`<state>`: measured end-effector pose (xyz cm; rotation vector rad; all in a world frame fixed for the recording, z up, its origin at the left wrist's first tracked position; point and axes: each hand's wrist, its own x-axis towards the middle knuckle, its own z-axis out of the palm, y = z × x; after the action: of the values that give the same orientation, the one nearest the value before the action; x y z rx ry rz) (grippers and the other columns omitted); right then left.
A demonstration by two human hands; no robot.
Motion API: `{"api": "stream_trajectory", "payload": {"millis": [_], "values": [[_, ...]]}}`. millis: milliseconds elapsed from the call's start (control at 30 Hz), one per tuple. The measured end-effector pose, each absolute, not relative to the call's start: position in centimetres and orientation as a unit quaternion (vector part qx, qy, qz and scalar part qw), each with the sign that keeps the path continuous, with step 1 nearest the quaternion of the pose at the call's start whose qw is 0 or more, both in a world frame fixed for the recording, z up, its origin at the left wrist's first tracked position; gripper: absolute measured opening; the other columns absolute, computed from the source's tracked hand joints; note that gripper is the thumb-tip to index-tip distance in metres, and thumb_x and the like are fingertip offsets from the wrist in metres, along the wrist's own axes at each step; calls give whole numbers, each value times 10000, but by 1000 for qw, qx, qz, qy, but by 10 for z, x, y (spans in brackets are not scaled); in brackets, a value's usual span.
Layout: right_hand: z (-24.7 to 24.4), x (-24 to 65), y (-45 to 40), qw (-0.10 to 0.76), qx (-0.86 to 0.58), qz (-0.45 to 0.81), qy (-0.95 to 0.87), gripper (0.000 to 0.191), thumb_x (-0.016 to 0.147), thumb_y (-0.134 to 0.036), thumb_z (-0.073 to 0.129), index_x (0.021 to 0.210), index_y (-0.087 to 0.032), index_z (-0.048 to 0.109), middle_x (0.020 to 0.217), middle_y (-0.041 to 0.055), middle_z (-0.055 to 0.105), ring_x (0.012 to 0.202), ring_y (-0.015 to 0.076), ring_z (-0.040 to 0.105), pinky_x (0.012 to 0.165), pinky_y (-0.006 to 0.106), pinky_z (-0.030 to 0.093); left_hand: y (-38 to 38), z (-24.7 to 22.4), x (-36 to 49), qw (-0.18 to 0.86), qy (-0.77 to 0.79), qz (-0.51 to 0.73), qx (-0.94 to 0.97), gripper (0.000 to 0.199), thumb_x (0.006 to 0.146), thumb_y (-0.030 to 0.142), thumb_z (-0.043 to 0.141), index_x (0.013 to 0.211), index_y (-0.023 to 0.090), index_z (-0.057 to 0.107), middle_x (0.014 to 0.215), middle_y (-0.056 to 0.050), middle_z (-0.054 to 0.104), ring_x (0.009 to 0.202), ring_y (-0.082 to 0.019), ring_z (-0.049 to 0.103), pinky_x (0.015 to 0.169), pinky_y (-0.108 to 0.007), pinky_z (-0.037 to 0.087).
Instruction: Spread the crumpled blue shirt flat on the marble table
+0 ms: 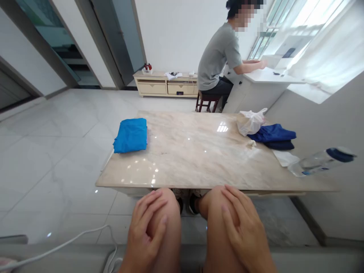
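Resting — left hand (145, 231) (right hand (241, 227) too) — on knees (170, 203).

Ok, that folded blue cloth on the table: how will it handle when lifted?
The folded blue cloth looks light and floppy: soft, rounded folds. Likely sags if lifted by one edge; may slide on the glossy marble tabletop.

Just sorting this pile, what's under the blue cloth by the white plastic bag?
A darker navy cloth lies beneath the blue cloth, showing along its near edge. Anything under that is covered and can't be seen.
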<state>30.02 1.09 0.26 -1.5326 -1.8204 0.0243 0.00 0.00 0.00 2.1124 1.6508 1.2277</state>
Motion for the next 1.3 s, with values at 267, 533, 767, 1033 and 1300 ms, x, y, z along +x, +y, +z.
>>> {"api": "stream_trajectory", "payload": {"millis": [267,533,767,1033,1300], "values": [[1,294,34,374,-605,77,-699,294,1068,-336,555,1184,-261,815,1278,110,816,1191,318,765,1068,542,640,10,-2,11,84,547,400,730,347,1046,307,624,1362,353,759,1436,-61,757,1336,-301,703,1101,-519,644],[0,281,18,384,-593,63,-705,349,1064,-292,528,1294,-222,782,1379,133,771,1312,326,701,1176,561,571,-4,-12,24,38,553,396,732,430,1085,276,554,1495,292,683,1557,-64,707,1499,-293,608,1252,-533,521],[2,279,17,390,-588,49,-707,400,1079,-297,492,1350,-182,763,1421,154,740,1350,340,650,1222,574,521,-4,-13,29,41,555,400,729,407,1112,327,517,1467,244,696,1569,-97,696,1522,-289,592,1295,-541,478],[-3,274,-10,335,-607,-26,-720,502,1096,-326,496,1539,-130,629,1641,209,577,1533,407,484,1269,619,437,-9,-12,22,60,564,399,721,434,1123,363,490,1491,232,679,1610,-109,665,1566,-296,556,1324,-551,445],[-12,270,-17,347,-603,-70,-715,550,1072,-313,551,1607,-185,570,1644,170,589,1569,391,456,1268,616,435,-7,-16,17,57,562,405,719,418,1118,342,518,1487,256,693,1602,-97,673,1549,-302,574,1308,-550,469]]}}
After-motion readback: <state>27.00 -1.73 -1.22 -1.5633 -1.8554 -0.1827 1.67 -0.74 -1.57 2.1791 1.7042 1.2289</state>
